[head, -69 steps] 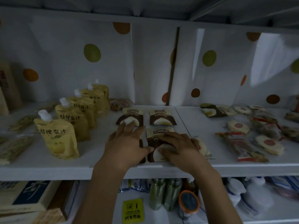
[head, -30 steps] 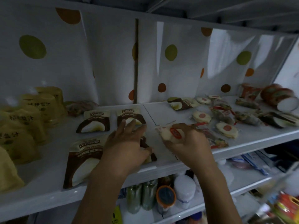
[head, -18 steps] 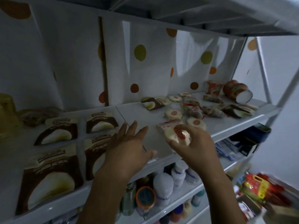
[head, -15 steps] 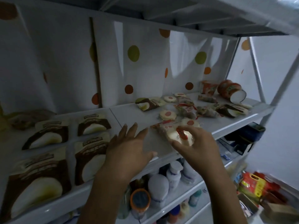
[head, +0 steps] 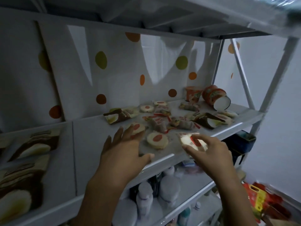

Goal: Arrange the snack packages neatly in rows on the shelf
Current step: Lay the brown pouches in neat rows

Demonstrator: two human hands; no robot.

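two hands (head: 120, 158) (head: 212, 156), one pinched packet (head: 187, 139), two cups (head: 192, 94) (head: 214, 96)

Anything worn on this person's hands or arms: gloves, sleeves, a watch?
Nothing visible. The left hand and right hand are bare, no gloves or rings; both forearms are uncovered to the frame edge, with no watch or bracelet, though the light is dim.

Non-task stock and backdrop
White backing sheet (head: 114, 62) dotted green, orange, brown; pale bottles (head: 169, 188) standing below; dark blue tub (head: 239, 142) at right; red-yellow bag (head: 259, 199) lower right.
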